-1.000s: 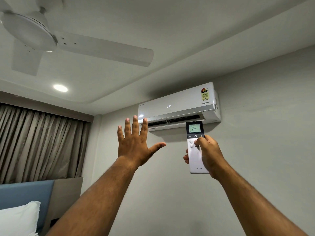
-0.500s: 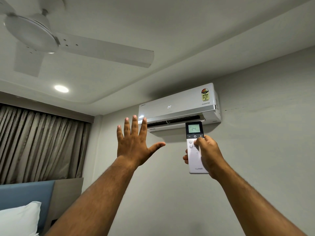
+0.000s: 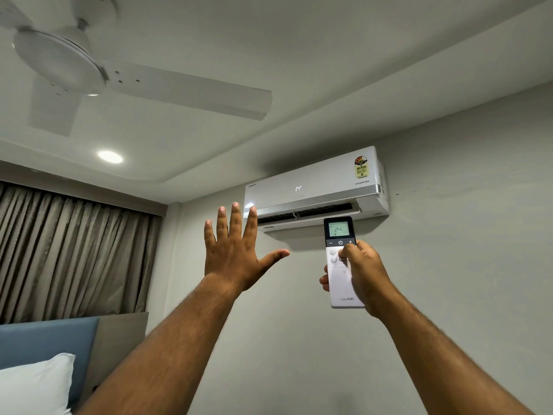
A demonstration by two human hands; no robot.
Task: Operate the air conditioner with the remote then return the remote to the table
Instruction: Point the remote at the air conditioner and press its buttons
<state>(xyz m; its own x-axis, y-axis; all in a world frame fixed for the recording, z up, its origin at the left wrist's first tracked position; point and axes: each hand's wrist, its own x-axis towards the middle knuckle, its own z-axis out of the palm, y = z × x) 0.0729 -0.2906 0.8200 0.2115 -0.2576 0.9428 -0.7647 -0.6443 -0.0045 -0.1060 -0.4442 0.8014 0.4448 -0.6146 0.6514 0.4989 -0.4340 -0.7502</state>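
A white air conditioner (image 3: 314, 187) hangs high on the grey wall, its front showing 24 and its lower flap open. My right hand (image 3: 363, 275) holds a white remote (image 3: 339, 280) upright just below the unit, thumb on the buttons under its dark screen, which also reads 24. My left hand (image 3: 235, 250) is raised to the left of the remote, palm toward the air conditioner, fingers spread, holding nothing. The table is out of view.
A white ceiling fan (image 3: 89, 70) hangs at the upper left, beside a round ceiling light (image 3: 110, 157). Brown curtains (image 3: 68, 253) cover the left wall. A blue headboard (image 3: 45, 339) and a white pillow (image 3: 33, 384) sit at the lower left.
Both hands hold nearly the same pose. The right thumb has slid slightly lower on the remote's buttons.
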